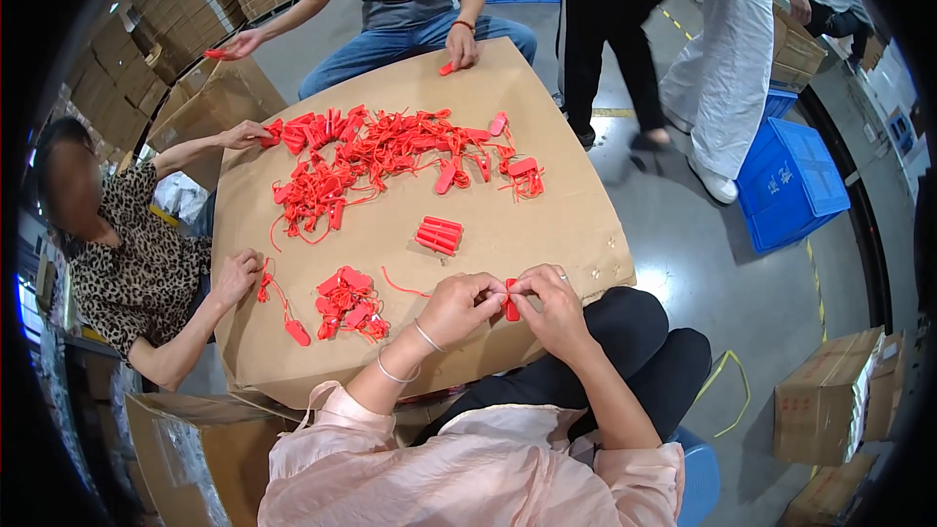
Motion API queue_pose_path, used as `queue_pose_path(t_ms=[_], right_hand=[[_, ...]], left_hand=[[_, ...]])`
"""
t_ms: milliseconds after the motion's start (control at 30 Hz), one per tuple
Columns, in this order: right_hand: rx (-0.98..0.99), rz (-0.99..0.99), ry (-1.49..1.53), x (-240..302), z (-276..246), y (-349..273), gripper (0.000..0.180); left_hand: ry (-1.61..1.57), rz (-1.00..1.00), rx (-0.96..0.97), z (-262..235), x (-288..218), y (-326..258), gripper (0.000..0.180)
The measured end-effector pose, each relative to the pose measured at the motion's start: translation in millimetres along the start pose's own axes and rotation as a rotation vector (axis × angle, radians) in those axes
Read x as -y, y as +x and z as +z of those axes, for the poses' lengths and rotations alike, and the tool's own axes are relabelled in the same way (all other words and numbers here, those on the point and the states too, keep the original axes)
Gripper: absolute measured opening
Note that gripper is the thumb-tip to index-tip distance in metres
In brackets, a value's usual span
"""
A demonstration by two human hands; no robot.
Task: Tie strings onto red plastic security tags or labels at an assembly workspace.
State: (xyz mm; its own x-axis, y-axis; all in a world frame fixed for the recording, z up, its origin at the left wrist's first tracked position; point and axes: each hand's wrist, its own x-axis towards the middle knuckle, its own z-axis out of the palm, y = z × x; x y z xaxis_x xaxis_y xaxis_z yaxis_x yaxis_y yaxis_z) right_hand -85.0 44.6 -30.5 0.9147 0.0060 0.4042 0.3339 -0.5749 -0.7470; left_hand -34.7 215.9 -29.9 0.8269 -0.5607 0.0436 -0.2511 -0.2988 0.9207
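Over the near edge of the cardboard-topped table [410, 234], both my hands are closed at one small red plastic tag [511, 309]. My left hand [463, 305] pinches at its top from the left, and a thin red cord [398, 285] trails from that hand onto the cardboard. From the right, my right hand [551, 308] grips the same tag between thumb and fingers. Just beyond lies a neat stack of red tags [439, 235]. A small heap of corded red tags [349, 304] sits left of my left hand.
A large tangled pile of red corded tags [390, 151] covers the table's far half. Co-workers sit at the left and far sides, hands on red tags. People stand on the right floor near a blue crate [793, 181]. Cardboard boxes [828, 395] stand lower right; an open carton [210, 439] lower left.
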Motion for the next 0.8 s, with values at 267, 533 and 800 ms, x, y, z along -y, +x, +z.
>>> queue_pose_path(t_ms=[267, 533, 800], right_hand=[[-0.008, 0.009, -0.003, 1.9, -0.3, -2.1, 0.007], [-0.022, -0.014, -0.052, 0.5, 1.9, -2.3, 0.005], [-0.018, 0.026, -0.057, 2.5, 1.3, -0.9, 0.008]], left_hand=[[0.518, 0.377, -0.176, 0.9, -7.8, 0.4, 0.006], [0.637, 0.529, -0.133, 1.1, -9.8, 1.9, 0.009], [0.581, 0.52, -0.151, 5.5, -13.0, 4.5, 0.009]])
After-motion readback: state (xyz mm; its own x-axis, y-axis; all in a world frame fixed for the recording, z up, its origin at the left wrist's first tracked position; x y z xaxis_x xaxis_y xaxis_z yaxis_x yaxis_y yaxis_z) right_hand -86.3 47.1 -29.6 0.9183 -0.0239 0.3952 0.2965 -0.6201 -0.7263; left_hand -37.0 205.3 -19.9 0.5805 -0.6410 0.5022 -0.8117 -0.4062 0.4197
